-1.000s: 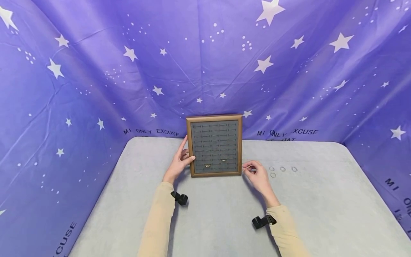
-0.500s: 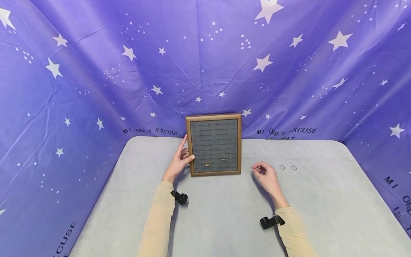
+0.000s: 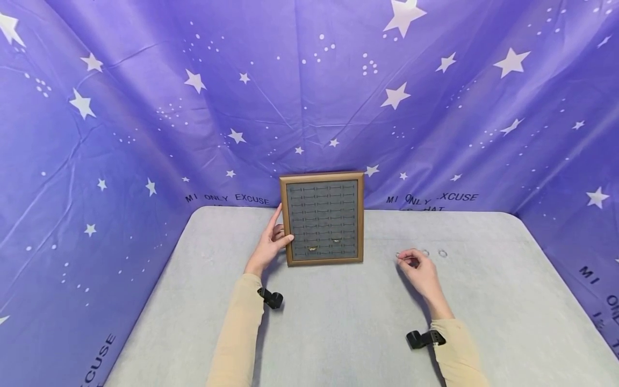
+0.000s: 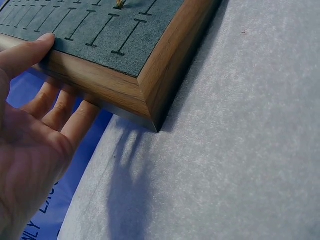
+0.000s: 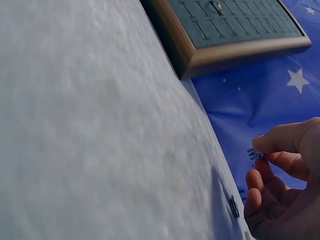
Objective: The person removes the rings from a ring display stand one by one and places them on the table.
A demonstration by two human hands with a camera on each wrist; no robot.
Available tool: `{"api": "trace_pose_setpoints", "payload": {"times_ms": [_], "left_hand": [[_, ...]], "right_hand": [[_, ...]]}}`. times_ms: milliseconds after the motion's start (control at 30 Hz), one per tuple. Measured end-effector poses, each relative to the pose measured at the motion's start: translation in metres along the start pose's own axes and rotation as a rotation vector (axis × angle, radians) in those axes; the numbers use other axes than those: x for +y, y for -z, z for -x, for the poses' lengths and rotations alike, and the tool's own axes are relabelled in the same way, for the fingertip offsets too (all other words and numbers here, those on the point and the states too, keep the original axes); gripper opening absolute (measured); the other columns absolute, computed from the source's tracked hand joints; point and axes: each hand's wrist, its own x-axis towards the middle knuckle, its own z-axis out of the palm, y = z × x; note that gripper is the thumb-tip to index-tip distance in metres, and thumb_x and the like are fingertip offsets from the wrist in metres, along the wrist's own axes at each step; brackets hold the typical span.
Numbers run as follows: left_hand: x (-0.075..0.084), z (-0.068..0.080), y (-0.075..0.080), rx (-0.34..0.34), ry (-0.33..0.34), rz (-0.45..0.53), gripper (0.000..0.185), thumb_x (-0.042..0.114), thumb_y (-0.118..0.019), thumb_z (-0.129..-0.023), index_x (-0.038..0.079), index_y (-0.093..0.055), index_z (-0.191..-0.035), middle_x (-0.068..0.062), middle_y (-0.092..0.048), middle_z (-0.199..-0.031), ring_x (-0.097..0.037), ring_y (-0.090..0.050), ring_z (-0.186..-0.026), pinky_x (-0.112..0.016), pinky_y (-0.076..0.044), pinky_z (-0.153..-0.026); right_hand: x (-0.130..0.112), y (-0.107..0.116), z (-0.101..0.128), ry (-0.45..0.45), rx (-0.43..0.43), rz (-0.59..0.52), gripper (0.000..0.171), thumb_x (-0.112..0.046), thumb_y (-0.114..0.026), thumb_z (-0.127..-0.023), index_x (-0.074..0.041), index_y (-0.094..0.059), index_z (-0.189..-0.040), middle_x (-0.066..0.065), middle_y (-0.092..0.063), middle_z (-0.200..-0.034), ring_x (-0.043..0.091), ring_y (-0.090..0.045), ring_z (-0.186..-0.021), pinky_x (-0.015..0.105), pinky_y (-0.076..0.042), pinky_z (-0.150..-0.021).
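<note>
A display board (image 3: pixel 323 215) with a brown wooden frame and a grey slotted panel stands near the back of the table. My left hand (image 3: pixel 266 248) grips its left side, thumb on the front of the frame and the other fingers behind. Two gold-coloured rings sit in the lower slots, a left ring (image 3: pixel 312 249) and a right ring (image 3: pixel 336 241). To the right of the board, my right hand (image 3: pixel 419 273) is held over the table, thumb and fingertips pinching a small silvery ring (image 5: pixel 257 154). Part of that ring is hidden by the fingers.
Loose on the grey table (image 3: pixel 338 322), one ring (image 3: pixel 443 253) lies just beyond my right hand, and another ring (image 3: pixel 426 252) is partly covered by it. A purple starred cloth (image 3: pixel 300 97) hangs behind the table and along both sides.
My right hand has moved right, from beside the board's lower right edge toward the loose rings, with the ring in its fingers. My left hand and the board stay put.
</note>
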Motion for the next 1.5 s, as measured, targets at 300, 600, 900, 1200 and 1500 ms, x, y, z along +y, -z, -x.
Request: {"api": "trace_pose_setpoints", "payload": {"times_ms": [300,600,900,1200,1500], "left_hand": [[0.027,0.006,-0.005,-0.03,0.007,0.008,0.088,-0.009,-0.061,-0.089,0.02,-0.014,-0.157,-0.029,-0.044,-0.138,-0.038,-0.049,-0.118,-0.042,-0.041,-0.101],[0.026,0.007,-0.005,-0.024,0.026,0.004,0.088,-0.009,-0.062,-0.089,0.021,-0.015,-0.157,-0.029,-0.049,-0.133,-0.037,-0.052,-0.115,-0.036,-0.044,-0.097],[0.025,0.007,-0.005,-0.036,0.009,0.027,0.088,-0.011,-0.06,-0.089,0.02,-0.014,-0.157,-0.032,-0.051,-0.128,-0.034,-0.055,-0.11,-0.03,-0.047,-0.091],[0.025,0.007,-0.005,-0.029,0.016,0.017,0.088,-0.011,-0.061,-0.089,0.021,-0.015,-0.157,-0.031,-0.051,-0.128,-0.035,-0.055,-0.11,-0.032,-0.046,-0.093],[0.025,0.007,-0.005,-0.017,0.037,0.006,0.088,-0.008,-0.062,-0.089,0.023,-0.015,-0.157,-0.029,-0.05,-0.131,-0.034,-0.052,-0.113,-0.039,-0.041,-0.1]], "right_hand": [[0.01,0.018,0.002,0.007,0.024,0.046,0.005,0.001,-0.067,-0.084,0.002,-0.067,-0.089,0.01,-0.063,-0.079,0.003,-0.053,-0.07,0.014,-0.039,-0.064],[0.018,0.033,0.004,0.007,0.04,0.058,0.006,0.002,-0.067,-0.083,0.005,-0.066,-0.089,0.008,-0.062,-0.078,-0.001,-0.051,-0.068,0.012,-0.038,-0.065],[0.028,0.048,0.001,0.063,0.038,0.14,0.005,0.002,-0.069,-0.081,0.003,-0.066,-0.085,0.008,-0.061,-0.077,0.0,-0.049,-0.068,0.015,-0.037,-0.065],[0.039,0.058,-0.006,0.057,-0.022,0.24,0.005,0.003,-0.069,-0.08,0.001,-0.067,-0.084,0.007,-0.062,-0.077,0.008,-0.051,-0.069,0.023,-0.039,-0.064],[0.041,0.062,-0.012,0.056,-0.108,0.291,0.006,0.004,-0.068,-0.08,0.0,-0.066,-0.083,0.006,-0.061,-0.075,0.015,-0.052,-0.069,0.031,-0.041,-0.064]]}}
